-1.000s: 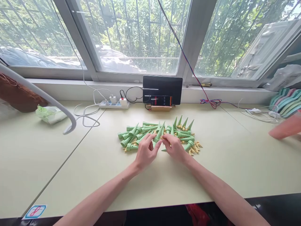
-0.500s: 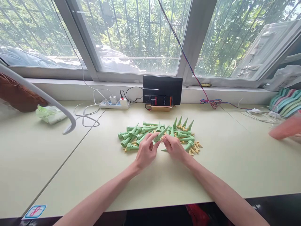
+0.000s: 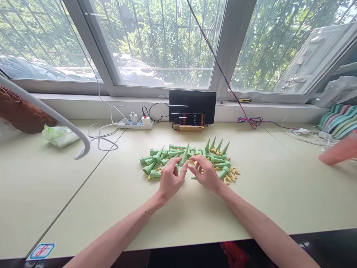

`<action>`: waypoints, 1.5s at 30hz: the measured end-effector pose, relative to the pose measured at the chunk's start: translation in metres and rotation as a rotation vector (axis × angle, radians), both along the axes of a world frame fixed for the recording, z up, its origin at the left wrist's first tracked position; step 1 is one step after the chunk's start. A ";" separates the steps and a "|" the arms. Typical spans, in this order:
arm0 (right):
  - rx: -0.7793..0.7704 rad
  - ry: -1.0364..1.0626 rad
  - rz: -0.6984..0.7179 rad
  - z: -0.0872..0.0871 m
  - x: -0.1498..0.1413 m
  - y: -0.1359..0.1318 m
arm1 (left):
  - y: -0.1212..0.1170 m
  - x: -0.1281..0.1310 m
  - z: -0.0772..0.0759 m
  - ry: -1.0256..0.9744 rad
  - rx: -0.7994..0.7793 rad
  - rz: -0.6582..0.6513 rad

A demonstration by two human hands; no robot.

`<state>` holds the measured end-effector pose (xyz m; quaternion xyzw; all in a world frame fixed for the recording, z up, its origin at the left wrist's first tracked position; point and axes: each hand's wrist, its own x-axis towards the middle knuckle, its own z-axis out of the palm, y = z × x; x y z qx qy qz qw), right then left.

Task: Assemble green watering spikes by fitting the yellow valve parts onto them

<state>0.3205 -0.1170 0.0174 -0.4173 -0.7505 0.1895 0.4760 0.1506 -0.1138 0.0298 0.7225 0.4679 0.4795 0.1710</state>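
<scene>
My left hand (image 3: 170, 178) grips a green plastic plant-watering spike (image 3: 185, 155) low down between thumb and fingers; its point leans up and slightly right. Close by on the right, my right hand (image 3: 206, 173) has its thumb and forefinger apart, fingertips near the spike's base. I see nothing held in it. Several more green spikes (image 3: 154, 162) lie in a loose pile around both hands, partly hidden by them. Small yellow plastic pieces (image 3: 231, 176) are heaped at the pile's right end, and a few green cones (image 3: 220, 145) stand upright behind them.
A phone (image 3: 192, 119) leans against a dark tablet (image 3: 193, 102) at the back of the table. A power strip (image 3: 135, 123) with cables is left of them. A white curved bar (image 3: 69, 128) juts in from the left. A red object (image 3: 336, 152) sits at the right.
The green spike in my left hand has tipped from leaning right to nearly upright. My right hand's pinched fingers have opened and drawn slightly apart from it.
</scene>
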 end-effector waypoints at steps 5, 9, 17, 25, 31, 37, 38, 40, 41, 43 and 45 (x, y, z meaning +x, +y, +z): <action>0.029 -0.016 -0.004 -0.002 0.000 0.001 | 0.000 0.000 0.001 -0.012 -0.003 -0.013; 0.042 -0.022 -0.005 -0.003 0.001 0.002 | 0.001 0.000 -0.001 0.007 0.025 -0.034; 0.082 -0.023 0.001 -0.004 0.003 0.003 | 0.001 -0.001 -0.003 0.004 0.046 -0.108; 0.043 -0.008 -0.043 -0.001 0.004 0.002 | 0.002 -0.002 -0.006 -0.004 0.003 -0.262; 0.067 -0.015 -0.064 -0.001 0.003 0.002 | 0.004 -0.002 -0.008 0.001 0.046 -0.277; 0.037 -0.013 -0.027 -0.001 0.002 0.002 | 0.004 -0.002 -0.009 0.003 0.055 -0.245; 0.035 -0.010 -0.022 -0.001 0.002 0.001 | 0.004 -0.002 -0.009 0.002 0.060 -0.241; 0.026 -0.006 -0.016 -0.001 0.002 0.001 | 0.004 -0.002 -0.010 0.003 0.070 -0.236; 0.019 -0.003 -0.014 -0.001 0.002 0.001 | 0.005 -0.002 -0.010 0.004 0.076 -0.235; 0.006 -0.001 -0.009 -0.001 0.002 0.001 | 0.005 -0.002 -0.011 0.005 0.090 -0.235; 0.004 0.003 -0.007 0.000 0.002 0.001 | 0.005 -0.001 -0.011 0.002 0.104 -0.235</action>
